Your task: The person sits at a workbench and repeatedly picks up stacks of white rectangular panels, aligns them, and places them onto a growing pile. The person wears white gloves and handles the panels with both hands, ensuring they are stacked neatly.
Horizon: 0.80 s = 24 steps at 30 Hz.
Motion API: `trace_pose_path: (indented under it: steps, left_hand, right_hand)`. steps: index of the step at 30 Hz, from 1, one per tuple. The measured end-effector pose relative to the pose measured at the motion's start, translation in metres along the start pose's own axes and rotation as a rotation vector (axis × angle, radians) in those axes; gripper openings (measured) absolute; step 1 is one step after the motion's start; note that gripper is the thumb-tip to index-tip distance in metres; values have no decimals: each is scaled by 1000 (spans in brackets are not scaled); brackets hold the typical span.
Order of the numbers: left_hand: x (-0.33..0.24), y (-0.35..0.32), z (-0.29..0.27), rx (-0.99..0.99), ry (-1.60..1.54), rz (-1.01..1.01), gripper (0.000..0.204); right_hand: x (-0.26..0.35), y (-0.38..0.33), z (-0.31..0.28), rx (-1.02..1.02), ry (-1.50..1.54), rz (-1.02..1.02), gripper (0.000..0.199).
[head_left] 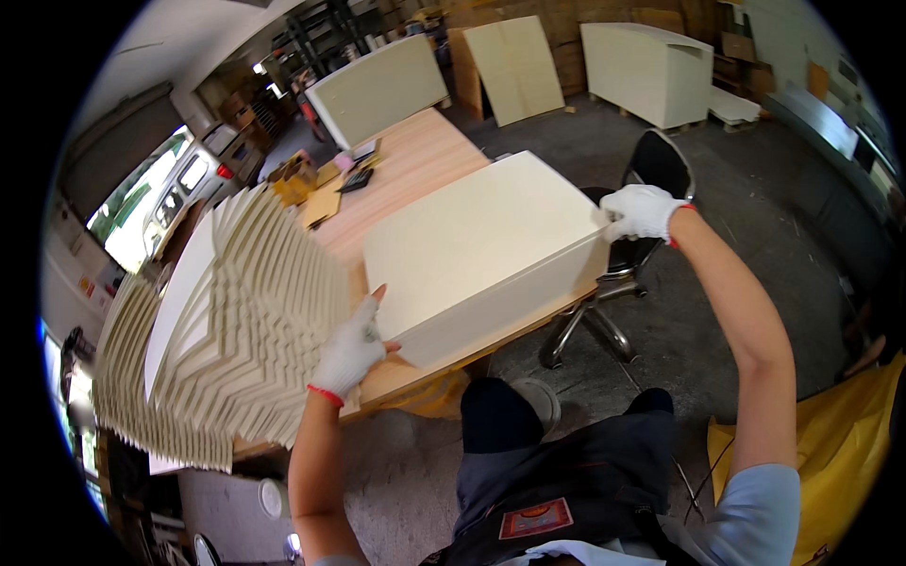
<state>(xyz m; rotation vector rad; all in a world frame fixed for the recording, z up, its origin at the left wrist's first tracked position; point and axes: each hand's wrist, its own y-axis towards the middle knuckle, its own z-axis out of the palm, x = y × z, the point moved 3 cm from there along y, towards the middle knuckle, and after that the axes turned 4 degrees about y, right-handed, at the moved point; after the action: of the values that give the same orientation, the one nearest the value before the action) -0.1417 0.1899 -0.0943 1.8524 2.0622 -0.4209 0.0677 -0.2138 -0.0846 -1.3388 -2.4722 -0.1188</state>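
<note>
A squared stack of cream-white sheets [481, 245] lies on the wooden table in front of me, one edge along the table's near side. My left hand [349, 354], in a white glove with a red cuff and bare fingertips, is at the stack's near left corner, thumb and a finger spread apart against it. My right hand [644, 213], gloved alike, has its fingers bent round the far right corner. To the left of my left hand rises a tall, fanned pile of folded white card pieces [255, 321].
The wood-grain table [425, 141] carries a black calculator [357, 180] and brown card pieces [323, 203]. A black swivel chair [658, 170] stands by its right end. White board stacks [646, 75] stand behind. Yellow sheeting [849, 453] hangs at my right; a white bucket [274, 498] is lower left.
</note>
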Motion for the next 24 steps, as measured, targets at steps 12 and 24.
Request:
trace_pose_path:
  steps: [12, 24]
  left_hand:
    - [-58, -16, -37, 35, 521, -136, 69]
    - [-81, 290, 44, -355, 610, 269, 53]
  right_hand:
    - [2, -2, 1, -38, -177, -15, 39]
    - [7, -4, 2, -84, -194, -33, 37]
